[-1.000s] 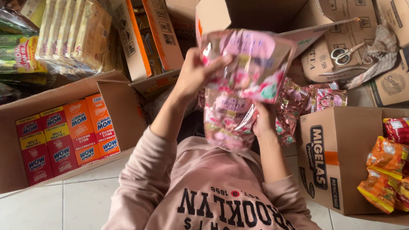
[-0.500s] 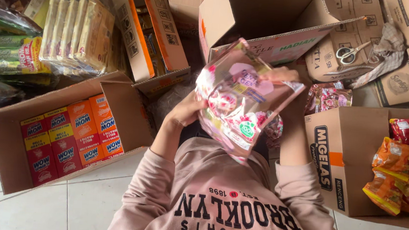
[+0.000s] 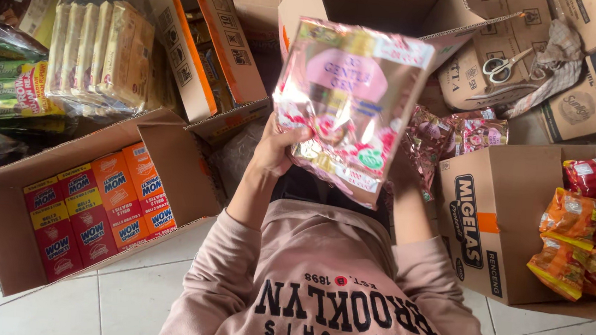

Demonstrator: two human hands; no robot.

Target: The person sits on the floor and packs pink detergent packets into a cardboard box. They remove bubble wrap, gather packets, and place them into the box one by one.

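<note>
Pink packet (image 3: 349,108) | we hold it up over our lap | left hand (image 3: 278,148) fingers clamped on its edge | right hand hidden behind it, grip unclear | open cardboard box (image 3: 367,6) beyond

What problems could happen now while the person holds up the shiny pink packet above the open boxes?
The left hand grips only one edge of the pink packet, and the right hand is hidden behind it, so the slippery foil might slide out. If it falls, it could drop between the boxes or onto the small pink sachets. The scissors lie open on a box nearby, so a careless reach there might cause a cut.
</note>
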